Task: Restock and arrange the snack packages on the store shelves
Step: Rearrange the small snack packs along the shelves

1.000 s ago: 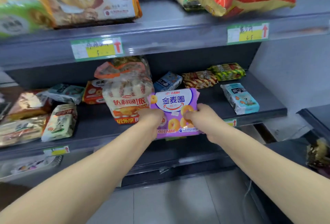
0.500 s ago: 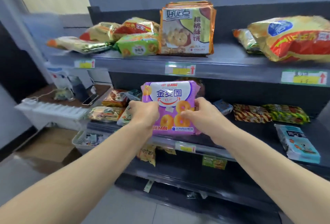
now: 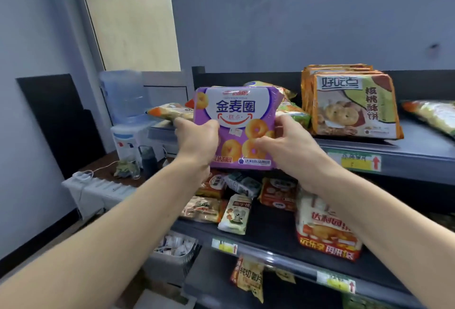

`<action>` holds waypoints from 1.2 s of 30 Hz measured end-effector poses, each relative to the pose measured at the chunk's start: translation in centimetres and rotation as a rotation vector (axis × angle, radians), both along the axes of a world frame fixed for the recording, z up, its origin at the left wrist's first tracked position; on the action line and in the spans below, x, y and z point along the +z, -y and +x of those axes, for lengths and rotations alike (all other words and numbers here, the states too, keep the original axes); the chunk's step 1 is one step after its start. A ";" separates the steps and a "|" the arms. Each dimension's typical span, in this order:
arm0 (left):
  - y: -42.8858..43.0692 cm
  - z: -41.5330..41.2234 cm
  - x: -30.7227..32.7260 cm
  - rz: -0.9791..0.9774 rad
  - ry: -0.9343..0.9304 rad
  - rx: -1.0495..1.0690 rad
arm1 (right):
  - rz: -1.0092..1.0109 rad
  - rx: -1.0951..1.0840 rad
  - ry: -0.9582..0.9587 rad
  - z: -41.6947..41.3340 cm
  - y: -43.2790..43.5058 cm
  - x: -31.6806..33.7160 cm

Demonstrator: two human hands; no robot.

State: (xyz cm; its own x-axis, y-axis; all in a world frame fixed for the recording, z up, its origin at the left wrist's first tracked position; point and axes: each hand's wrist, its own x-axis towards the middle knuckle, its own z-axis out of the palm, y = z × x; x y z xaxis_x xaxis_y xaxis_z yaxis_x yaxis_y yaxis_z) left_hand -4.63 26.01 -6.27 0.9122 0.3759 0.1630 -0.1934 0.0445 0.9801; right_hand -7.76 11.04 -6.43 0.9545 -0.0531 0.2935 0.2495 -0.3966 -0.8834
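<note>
I hold a purple snack package (image 3: 236,111) with golden rings printed on it upright in front of the top shelf (image 3: 413,158). My left hand (image 3: 197,136) grips its left edge and my right hand (image 3: 288,143) grips its lower right side. Behind the package lie several yellow and green snack bags (image 3: 293,111) on the top shelf's left part. A stack of orange walnut-biscuit packs (image 3: 349,106) stands upright to the right of them.
The middle shelf (image 3: 270,225) below carries small packs and a large white-and-red bag (image 3: 325,232). A water dispenser (image 3: 128,111) and a desk with a power strip (image 3: 83,174) stand to the left. A basket of small items (image 3: 177,249) sits low by the shelf.
Both hands have lifted the purple package from the middle shelf level up to the top shelf. My view has swung up and to the left.
</note>
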 end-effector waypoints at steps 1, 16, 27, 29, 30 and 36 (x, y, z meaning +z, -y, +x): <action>-1.2 1.1 0.6 0.025 0.012 -0.017 | 0.026 -0.008 0.005 1.0 -1.2 0.6; -8.8 14.6 6.2 0.123 0.146 -0.247 | -0.018 -0.132 0.057 14.9 -7.9 6.3; -10.5 20.7 6.8 0.210 0.190 -0.150 | -0.010 -0.073 0.021 21.5 -9.3 7.1; -10.8 22.2 7.0 0.207 0.194 -0.169 | 0.002 -0.073 0.019 22.6 -9.4 7.4; -10.9 22.9 7.2 0.210 0.199 -0.181 | 0.014 -0.075 0.019 23.2 -9.5 7.7; -12.5 28.1 8.4 0.204 0.242 -0.279 | 0.099 -0.058 0.006 26.5 -11.6 9.3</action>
